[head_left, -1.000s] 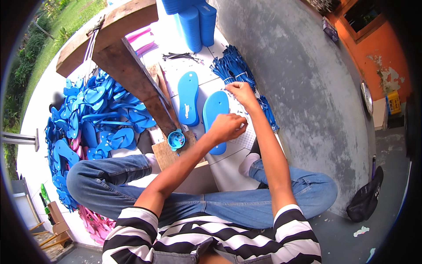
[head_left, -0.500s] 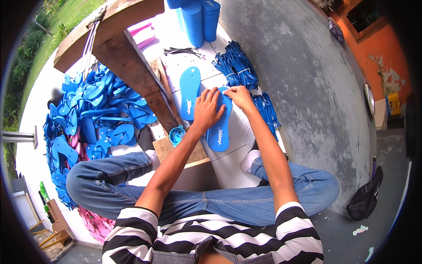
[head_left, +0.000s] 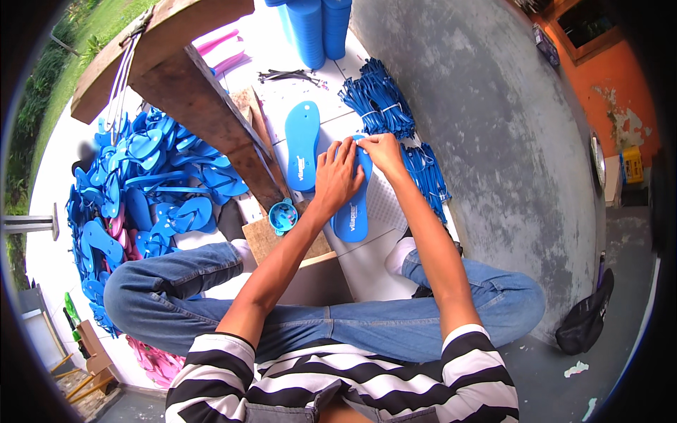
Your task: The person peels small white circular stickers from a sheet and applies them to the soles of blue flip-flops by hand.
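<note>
A blue flip-flop sole [head_left: 350, 220] lies on the white tiled floor in front of me, heel end toward me. My left hand [head_left: 338, 176] rests flat over its left side, fingers stretched toward the toe end. At that toe end my right hand [head_left: 381, 151] is closed in a pinch, its fingertips next to the left fingertips. Whatever it pinches is too small or hidden to make out. A second blue sole [head_left: 302, 148] lies just left, untouched. Beside my left forearm a small blue strainer-like cup [head_left: 283, 216] sits by a wooden block [head_left: 264, 242].
A wooden post frame [head_left: 204, 106] rises at the left, before a heap of blue sandals [head_left: 141, 183]. Bundled blue straps [head_left: 381, 99] lie right of the soles. Stacked blue soles [head_left: 307, 35] stand beyond, near black ties [head_left: 289, 75]. A grey wall [head_left: 486, 141] bounds the right.
Both hands stay at the same sole, and the right fingertips have come slightly closer to the left ones. The view has tilted a little, shifting the far things upward.
</note>
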The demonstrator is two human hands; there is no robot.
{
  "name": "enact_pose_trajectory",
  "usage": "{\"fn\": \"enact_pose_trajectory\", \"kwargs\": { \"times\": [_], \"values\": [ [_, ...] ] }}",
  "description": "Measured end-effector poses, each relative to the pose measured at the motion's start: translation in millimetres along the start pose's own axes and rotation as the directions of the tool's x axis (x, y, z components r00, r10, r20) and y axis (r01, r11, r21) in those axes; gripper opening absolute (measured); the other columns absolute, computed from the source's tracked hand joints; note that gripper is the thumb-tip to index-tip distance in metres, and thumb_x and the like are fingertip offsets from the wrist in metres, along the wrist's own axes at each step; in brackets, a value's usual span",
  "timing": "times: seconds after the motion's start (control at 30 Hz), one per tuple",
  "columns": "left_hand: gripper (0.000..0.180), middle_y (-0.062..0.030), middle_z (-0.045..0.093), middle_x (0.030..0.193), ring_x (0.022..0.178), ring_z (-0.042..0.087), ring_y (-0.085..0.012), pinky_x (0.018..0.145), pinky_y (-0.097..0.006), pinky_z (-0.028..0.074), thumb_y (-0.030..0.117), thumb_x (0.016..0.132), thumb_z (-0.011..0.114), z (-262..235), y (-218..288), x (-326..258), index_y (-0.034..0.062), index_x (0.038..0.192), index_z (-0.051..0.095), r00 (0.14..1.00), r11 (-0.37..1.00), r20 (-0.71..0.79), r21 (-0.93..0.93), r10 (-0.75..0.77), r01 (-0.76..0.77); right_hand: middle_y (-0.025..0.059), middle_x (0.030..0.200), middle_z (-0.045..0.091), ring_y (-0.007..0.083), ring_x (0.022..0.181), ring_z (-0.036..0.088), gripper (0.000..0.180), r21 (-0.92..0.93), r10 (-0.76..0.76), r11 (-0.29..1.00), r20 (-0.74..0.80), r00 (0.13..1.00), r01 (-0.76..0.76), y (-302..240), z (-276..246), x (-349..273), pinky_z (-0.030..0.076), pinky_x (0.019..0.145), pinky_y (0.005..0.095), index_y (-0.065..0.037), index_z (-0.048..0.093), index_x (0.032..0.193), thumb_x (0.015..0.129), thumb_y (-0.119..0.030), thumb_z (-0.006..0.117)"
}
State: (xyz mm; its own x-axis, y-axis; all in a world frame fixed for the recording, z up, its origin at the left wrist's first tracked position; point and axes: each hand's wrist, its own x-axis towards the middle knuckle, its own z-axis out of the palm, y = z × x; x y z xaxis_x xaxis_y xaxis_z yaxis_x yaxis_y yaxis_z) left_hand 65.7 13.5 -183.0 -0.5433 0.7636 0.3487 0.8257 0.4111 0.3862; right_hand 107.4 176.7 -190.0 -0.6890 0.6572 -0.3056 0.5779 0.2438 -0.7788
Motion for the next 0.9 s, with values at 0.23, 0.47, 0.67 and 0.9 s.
{"fn": "enact_pose_trajectory", "kwargs": {
  "times": [0.23, 0.47, 0.67, 0.9],
  "values": [
    [0.057, -0.0104, 0.050, 0.144, 0.129, 0.046, -0.0294, 0.104, -0.046, 0.037, 0.027, 0.086, 0.060, 5, 5, -1, 0.0010, 0.137, 0.053, 1.000, 0.994, 0.008, 0.105, 0.013, -0.014, 0.0191, 0.104, 0.073, 0.0385, 0.102, 0.068, 0.030, -0.233, 0.074, 0.970, 0.010, 0.997, -0.070, -34, -12, -16, 0.053, 0.089, 0.0459, -0.011, 0.078, 0.100, 0.084, -0.033, 0.067],
    [0.057, -0.0127, 0.053, 0.139, 0.126, 0.049, -0.0313, 0.106, -0.047, 0.037, 0.025, 0.083, 0.060, 9, 5, 4, 0.0011, 0.134, 0.056, 1.000, 0.977, -0.002, 0.210, 0.027, -0.026, 0.0206, 0.088, 0.072, 0.0400, 0.085, 0.069, 0.030, -0.442, 0.025, 0.895, -0.080, 0.996, -0.058, -54, -17, -16, 0.054, 0.079, 0.0444, -0.008, 0.077, 0.087, 0.085, -0.034, 0.062],
    [0.059, -0.0131, 0.053, 0.139, 0.126, 0.048, -0.0324, 0.108, -0.046, 0.036, 0.024, 0.080, 0.060, 10, 5, 1, 0.0006, 0.134, 0.056, 0.998, 0.998, -0.055, 0.063, -0.001, 0.005, 0.0165, 0.088, 0.074, 0.0280, 0.085, 0.072, 0.034, -0.055, 0.021, 0.998, 0.011, 1.000, -0.021, -22, -17, -4, 0.055, 0.076, 0.0382, -0.005, 0.076, 0.103, 0.084, -0.031, 0.067],
    [0.060, -0.0110, 0.053, 0.139, 0.127, 0.048, -0.0309, 0.106, -0.044, 0.035, 0.025, 0.079, 0.061, 10, 3, -1, 0.0004, 0.134, 0.056, 0.996, 0.998, -0.078, 0.047, -0.032, 0.036, 0.0037, 0.073, 0.069, 0.0083, 0.064, 0.059, 0.027, 0.237, 0.012, 0.971, 0.014, 1.000, -0.015, 4, 3, 2, 0.045, 0.057, 0.0261, 0.001, 0.076, 0.095, 0.085, -0.023, 0.071]
  ]
}}
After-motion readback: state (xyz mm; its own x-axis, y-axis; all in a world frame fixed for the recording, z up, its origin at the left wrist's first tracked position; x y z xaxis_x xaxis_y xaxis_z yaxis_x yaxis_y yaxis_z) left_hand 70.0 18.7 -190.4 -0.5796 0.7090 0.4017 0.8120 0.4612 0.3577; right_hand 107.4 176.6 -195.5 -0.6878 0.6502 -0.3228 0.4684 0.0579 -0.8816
